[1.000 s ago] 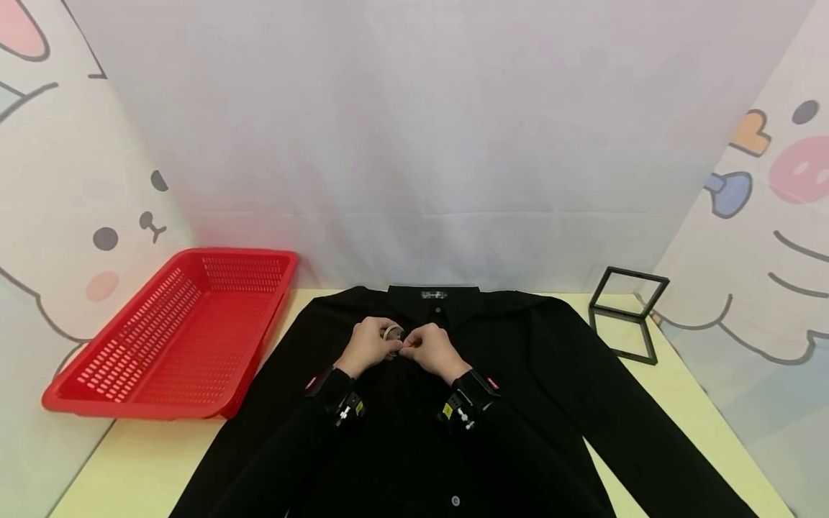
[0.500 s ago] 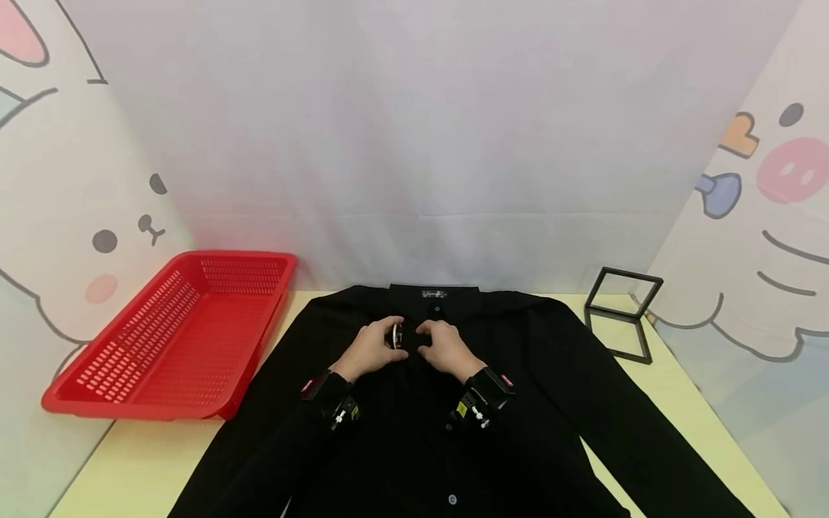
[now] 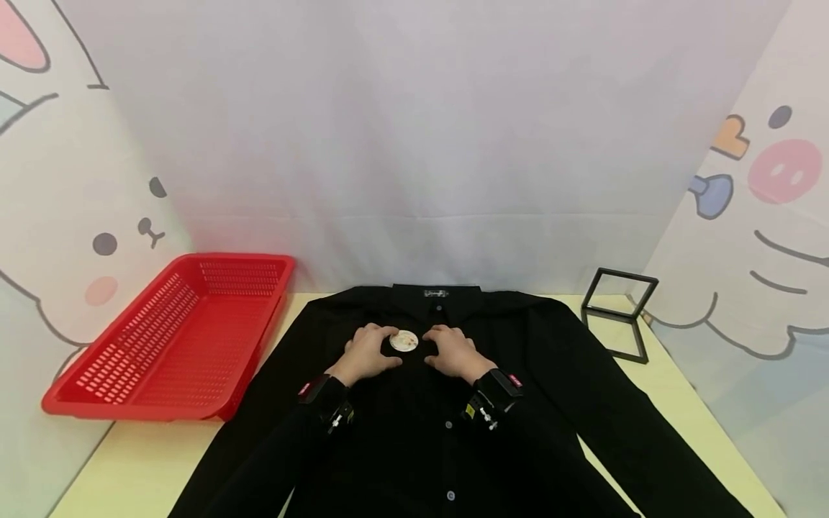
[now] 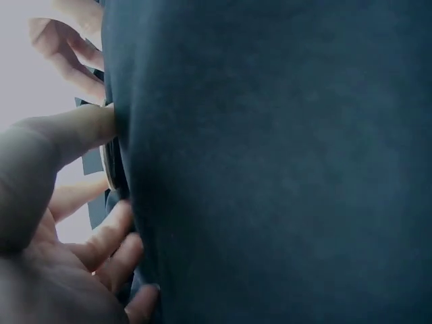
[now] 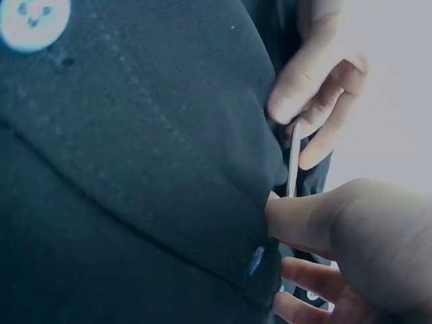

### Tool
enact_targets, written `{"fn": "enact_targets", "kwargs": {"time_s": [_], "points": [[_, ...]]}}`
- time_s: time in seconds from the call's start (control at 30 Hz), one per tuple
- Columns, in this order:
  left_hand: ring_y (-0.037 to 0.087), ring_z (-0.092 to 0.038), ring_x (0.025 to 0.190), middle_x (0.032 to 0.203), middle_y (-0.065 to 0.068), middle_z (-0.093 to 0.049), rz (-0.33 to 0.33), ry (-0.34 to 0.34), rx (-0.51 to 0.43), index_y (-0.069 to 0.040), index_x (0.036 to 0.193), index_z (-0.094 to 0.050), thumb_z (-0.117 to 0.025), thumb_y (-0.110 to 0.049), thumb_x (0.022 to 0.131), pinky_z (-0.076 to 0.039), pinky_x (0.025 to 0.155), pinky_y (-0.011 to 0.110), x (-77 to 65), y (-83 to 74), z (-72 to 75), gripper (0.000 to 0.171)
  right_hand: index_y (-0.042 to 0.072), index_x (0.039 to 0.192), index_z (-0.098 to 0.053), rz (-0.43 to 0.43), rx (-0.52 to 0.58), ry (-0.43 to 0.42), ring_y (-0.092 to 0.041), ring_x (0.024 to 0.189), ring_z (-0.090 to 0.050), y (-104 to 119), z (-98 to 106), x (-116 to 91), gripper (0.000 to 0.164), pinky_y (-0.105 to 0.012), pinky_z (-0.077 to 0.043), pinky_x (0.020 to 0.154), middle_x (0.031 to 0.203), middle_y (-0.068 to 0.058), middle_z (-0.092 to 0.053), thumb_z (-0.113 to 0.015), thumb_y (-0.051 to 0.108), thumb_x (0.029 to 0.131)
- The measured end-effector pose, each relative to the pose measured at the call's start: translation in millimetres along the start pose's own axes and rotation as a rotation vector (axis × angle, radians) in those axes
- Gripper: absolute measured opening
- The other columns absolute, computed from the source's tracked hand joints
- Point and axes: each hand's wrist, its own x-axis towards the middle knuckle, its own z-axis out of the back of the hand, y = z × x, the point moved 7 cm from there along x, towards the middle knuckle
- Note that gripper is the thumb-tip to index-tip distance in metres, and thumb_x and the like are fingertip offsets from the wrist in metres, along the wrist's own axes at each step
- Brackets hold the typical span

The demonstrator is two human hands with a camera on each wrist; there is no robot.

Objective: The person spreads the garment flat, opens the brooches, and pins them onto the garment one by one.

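A black button-up shirt lies spread out face up. On its chest, below the collar, a round white badge with a small print lies flat. My left hand rests on the cloth just left of the badge, thumb and index finger spread, the index fingertip at the badge's edge. To the right of the badge, my right hand lies on the shirt with thumb and fingers apart, holding nothing. Both wrist views show the badge only as a thin edge near the fingers.
A red plastic basket stands at the left. At the back right sits a black open square frame. Pale yellow tabletop shows around the shirt, and a printed curtain rises behind.
The badge, pinched between both hands a second ago and then tipped on edge at the left hand, now lies face up on the shirt. Both hands have loosened and the right has moved away rightward.
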Motion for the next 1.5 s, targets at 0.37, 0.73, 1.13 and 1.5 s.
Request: {"fn": "enact_targets", "kwargs": {"time_s": [0.37,0.73,1.13,1.5], "points": [[0.049,-0.015,0.156,0.169,0.021,-0.022,0.062,0.138,0.085,-0.008,0.162,-0.031,-0.074,-0.048,0.093,-0.015,0.118,0.076,-16.7,13.2,-10.4,0.090,0.013,0.148,-0.054,0.044,0.009,-0.004,-0.045,0.150,-0.033,-8.2,2.6,-0.7,0.048,-0.063,-0.031,0.119,0.164,-0.014,-0.037,-0.067,0.020,0.102],[0.053,-0.006,0.156,0.170,0.028,-0.009,0.059,0.228,0.200,-0.005,0.163,-0.025,-0.068,-0.067,0.089,-0.008,0.122,0.073,-71.2,9.3,-13.2,0.106,0.013,0.150,-0.052,0.050,-0.092,-0.015,-0.051,0.150,-0.029,15.5,-3.4,-5.4,0.050,-0.064,-0.033,0.118,0.162,-0.020,-0.038,-0.066,0.019,0.102],[0.046,0.001,0.158,0.174,0.012,0.001,-0.019,0.402,0.168,-0.025,0.167,-0.018,-0.056,-0.090,0.077,-0.003,0.113,0.083,-132.9,5.4,-47.5,0.117,0.010,0.147,-0.055,0.235,-0.206,-0.051,-0.052,0.145,-0.039,51.7,-13.0,-32.9,0.045,-0.068,-0.035,0.115,0.153,-0.016,-0.053,-0.064,0.019,0.104],[0.047,-0.004,0.158,0.174,0.013,-0.004,0.026,0.390,0.206,-0.022,0.165,-0.025,-0.065,-0.081,0.080,-0.007,0.111,0.086,-143.7,-6.3,-36.1,0.111,0.013,0.137,-0.064,0.308,-0.244,-0.044,-0.036,0.140,-0.051,75.6,-20.4,-45.2,0.037,-0.061,-0.046,0.109,0.145,-0.009,-0.061,-0.067,0.025,0.102]]}}
